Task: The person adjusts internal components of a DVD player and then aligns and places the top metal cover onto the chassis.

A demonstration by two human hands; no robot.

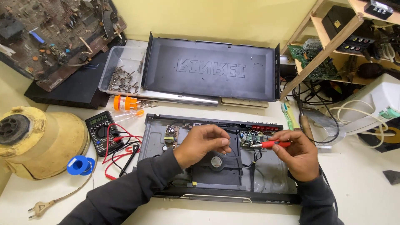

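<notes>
The right hand (299, 155) is clenched around a red-handled screwdriver (273, 144), thumb and forefinger pinching the handle. The tool lies nearly level, its dark tip pointing away from the grip toward the left hand (203, 145).

The left hand is curled, its fingertips (225, 146) drawn together just beyond the screwdriver tip. Whether this grip pinches a small part or is merely closed cannot be told; the fingers hide the contact point.

Both hands hover over an opened disc player chassis (156, 137), which rests on the white surface (366, 183). Directly under the left grip sits the black disc drive tray (216, 166). Behind the right grip, toward the rear wall of the chassis, lies a green circuit board (250, 138). Beyond the left grip, at the far rear corner, a small power board (171, 135) is mounted.

Further behind both grips, the removed black metal cover (212, 71) lies upside down. Beside it stands a clear plastic tray of screws (121, 71).

Outward of the left grip, well apart, lie 1 black multimeter (100, 131) with red and black leads (125, 152), 1 blue solder spool (79, 165) and a large yellowish bell-shaped part (50, 141). Outward of the right grip stands a wooden shelf (333, 37) carrying boards and cables.
</notes>
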